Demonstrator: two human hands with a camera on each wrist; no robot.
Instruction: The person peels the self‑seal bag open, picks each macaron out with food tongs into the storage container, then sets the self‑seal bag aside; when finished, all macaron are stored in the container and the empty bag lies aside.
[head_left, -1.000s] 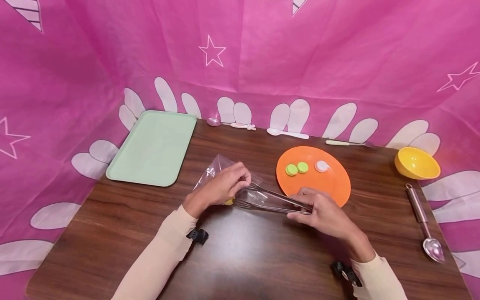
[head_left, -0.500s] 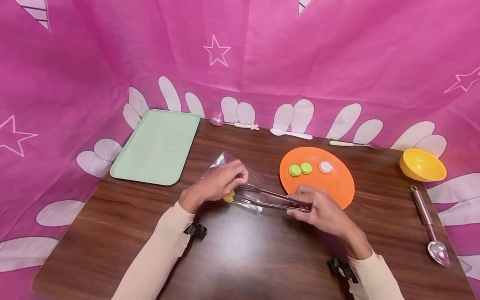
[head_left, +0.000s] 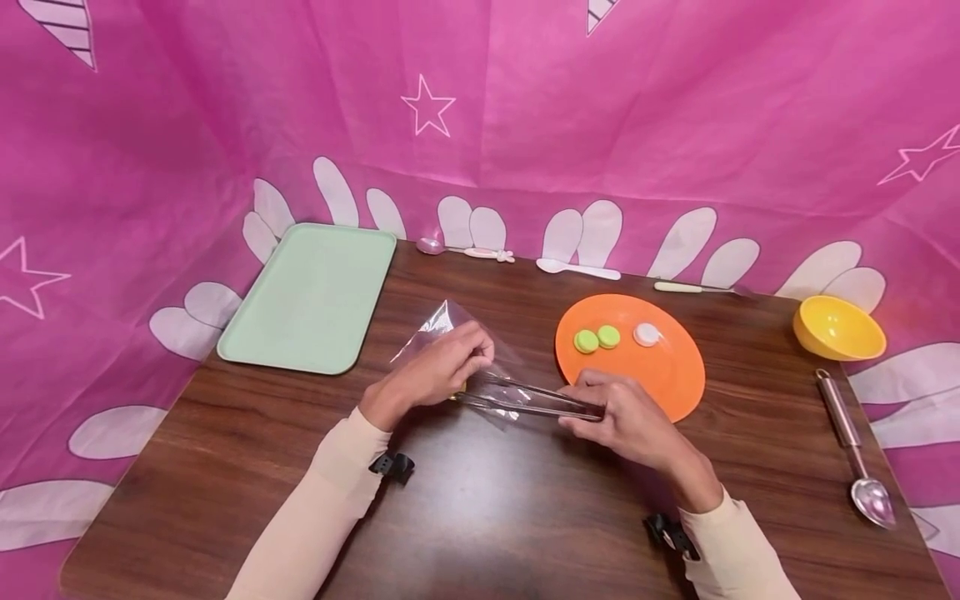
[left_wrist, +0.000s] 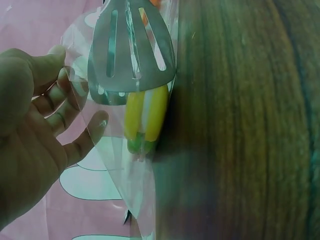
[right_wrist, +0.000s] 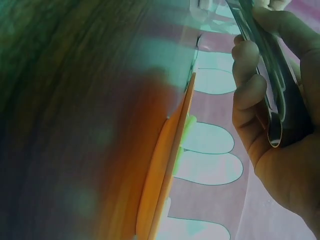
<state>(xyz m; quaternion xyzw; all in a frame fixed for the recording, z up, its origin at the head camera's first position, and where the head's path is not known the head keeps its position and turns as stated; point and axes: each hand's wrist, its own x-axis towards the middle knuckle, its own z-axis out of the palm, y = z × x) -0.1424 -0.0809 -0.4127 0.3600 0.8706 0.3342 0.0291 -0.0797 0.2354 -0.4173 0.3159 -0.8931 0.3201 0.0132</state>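
My left hand [head_left: 438, 367] pinches the mouth of a clear plastic bag [head_left: 450, 329] lying on the wooden table; the bag [left_wrist: 127, 165] hangs by my fingers [left_wrist: 75, 145] in the left wrist view. My right hand [head_left: 622, 417] grips metal tongs [head_left: 536, 398] by their handle [right_wrist: 272, 85]. The slotted tong tips [left_wrist: 131, 55] reach into the bag and clamp a yellow macaron [left_wrist: 146, 116]. An orange plate [head_left: 660, 379] behind my right hand carries two green macarons [head_left: 597, 338] and a white one [head_left: 646, 334].
A mint green tray [head_left: 311, 296] lies at the back left. Small spoons [head_left: 465, 248] and a knife [head_left: 693, 287] line the far edge. A yellow bowl [head_left: 838, 327] and a steel scoop [head_left: 855, 450] sit at the right. Pink cloth walls surround the table.
The tongs have slid left, deeper into the bag, carrying the yellow macaron with them. My right hand followed leftward. My left hand keeps its hold on the bag.
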